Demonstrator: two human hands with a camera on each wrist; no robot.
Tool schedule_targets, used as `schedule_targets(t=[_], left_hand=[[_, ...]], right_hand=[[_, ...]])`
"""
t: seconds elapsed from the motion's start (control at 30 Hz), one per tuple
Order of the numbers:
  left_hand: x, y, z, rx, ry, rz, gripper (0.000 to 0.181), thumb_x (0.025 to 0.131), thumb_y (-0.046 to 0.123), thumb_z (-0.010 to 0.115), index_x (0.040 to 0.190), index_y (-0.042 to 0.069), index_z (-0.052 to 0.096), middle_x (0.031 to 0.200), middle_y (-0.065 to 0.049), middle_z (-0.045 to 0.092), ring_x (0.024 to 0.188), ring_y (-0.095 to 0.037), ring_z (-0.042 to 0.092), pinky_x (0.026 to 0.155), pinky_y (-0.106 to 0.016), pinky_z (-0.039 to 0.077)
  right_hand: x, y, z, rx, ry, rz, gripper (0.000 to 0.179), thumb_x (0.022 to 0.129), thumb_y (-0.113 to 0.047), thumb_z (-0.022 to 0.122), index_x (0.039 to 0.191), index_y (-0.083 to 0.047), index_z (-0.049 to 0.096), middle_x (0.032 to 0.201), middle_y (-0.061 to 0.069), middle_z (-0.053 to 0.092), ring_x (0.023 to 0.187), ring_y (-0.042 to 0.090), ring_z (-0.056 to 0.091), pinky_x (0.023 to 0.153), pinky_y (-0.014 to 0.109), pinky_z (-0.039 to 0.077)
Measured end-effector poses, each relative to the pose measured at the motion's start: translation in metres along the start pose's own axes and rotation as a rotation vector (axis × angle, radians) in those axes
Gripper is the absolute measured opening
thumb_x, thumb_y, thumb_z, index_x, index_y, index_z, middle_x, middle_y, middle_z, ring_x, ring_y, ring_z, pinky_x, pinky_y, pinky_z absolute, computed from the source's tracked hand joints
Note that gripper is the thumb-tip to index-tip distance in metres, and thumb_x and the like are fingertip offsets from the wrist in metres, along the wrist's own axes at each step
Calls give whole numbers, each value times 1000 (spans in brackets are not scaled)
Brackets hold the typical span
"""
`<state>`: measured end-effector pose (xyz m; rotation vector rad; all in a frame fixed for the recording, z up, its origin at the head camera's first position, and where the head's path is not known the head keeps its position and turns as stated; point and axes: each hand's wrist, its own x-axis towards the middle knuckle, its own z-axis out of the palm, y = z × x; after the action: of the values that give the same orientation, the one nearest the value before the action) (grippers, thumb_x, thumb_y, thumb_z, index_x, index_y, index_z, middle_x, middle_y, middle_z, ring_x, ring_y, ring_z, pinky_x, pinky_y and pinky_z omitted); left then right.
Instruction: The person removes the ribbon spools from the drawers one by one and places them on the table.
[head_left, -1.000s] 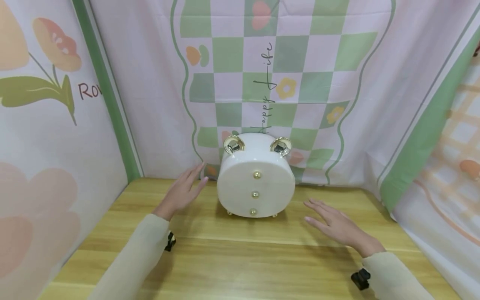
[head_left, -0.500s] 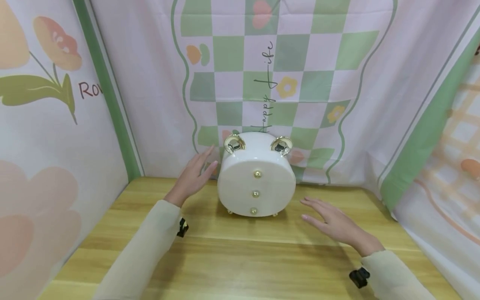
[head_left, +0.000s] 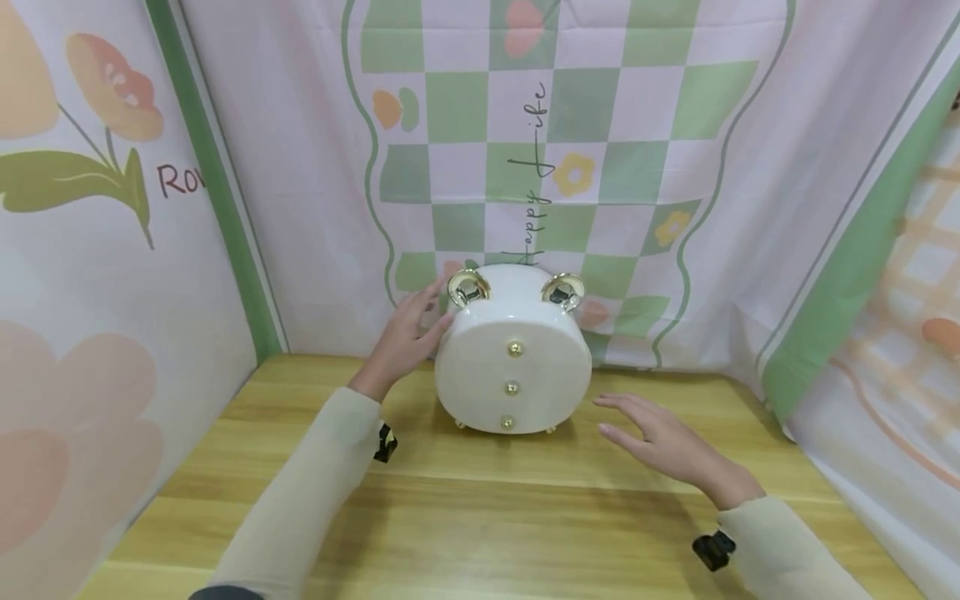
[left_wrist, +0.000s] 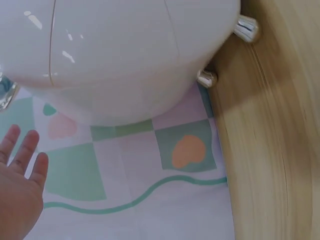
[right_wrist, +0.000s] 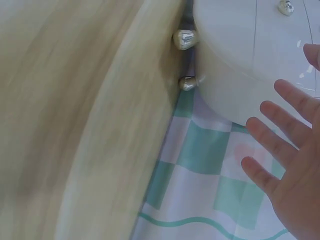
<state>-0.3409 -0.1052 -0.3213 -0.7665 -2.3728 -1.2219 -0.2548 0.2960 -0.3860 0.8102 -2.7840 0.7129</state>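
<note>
A white glossy box (head_left: 512,375) with rounded sides stands upright on short gold feet. Three gold knobs (head_left: 512,388) run down its front, and two gold ear-shaped pieces (head_left: 468,289) sit on top. My left hand (head_left: 408,335) is at the box's upper left side, fingers extended, thumb overlapping its edge in the head view. In the left wrist view, fingers (left_wrist: 25,152) show beside the box's ear end. To the right of the box, my right hand (head_left: 663,442) hovers with fingers spread and holds nothing. The right wrist view shows those fingers (right_wrist: 280,142) overlapping the box's side.
The box stands near the back of a wooden table (head_left: 480,525). Behind it hangs a checkered cloth (head_left: 457,108), with printed cloths (head_left: 90,275) on the left and right sides. A small black clip-like device (head_left: 714,550) is at each wrist.
My left hand has moved right and up, from beside the box to its upper left edge. My right hand has drifted slightly left towards the box. The box has stayed put.
</note>
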Motion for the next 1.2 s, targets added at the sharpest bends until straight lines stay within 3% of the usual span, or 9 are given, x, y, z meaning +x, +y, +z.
schedule_targets(t=[0.13,0.33,0.67,1.2], left_hand=[[7,1,6,-35,9,5,66,102,39,58,159,38,25,152,-11,41,128,-35,50,91,-54,55],[12,2,11,-79,25,27,69,102,31,60,160,39,22,147,-15,45,123,-40,53,100,-55,49],[15,0,14,-136,15,28,70,101,27,62,160,36,24,148,-13,44,124,-36,55,103,-54,48],[18,-2,14,-195,2,33,73,100,21,64,158,39,26,150,-12,43,118,-26,60,102,-41,50]], right_hand=[[5,-4,-3,5,21,-35,47,104,-38,56,143,-12,54,143,10,54,132,36,48,105,64,40],[18,-14,-8,-27,50,-96,41,103,-32,59,139,-11,58,139,7,58,130,31,51,106,58,42],[35,-30,-15,-56,113,-188,31,99,-21,67,128,-10,65,126,-1,65,109,21,63,91,46,55],[71,-65,-19,-128,218,-335,30,92,-15,75,120,-10,69,113,1,71,95,16,67,78,37,59]])
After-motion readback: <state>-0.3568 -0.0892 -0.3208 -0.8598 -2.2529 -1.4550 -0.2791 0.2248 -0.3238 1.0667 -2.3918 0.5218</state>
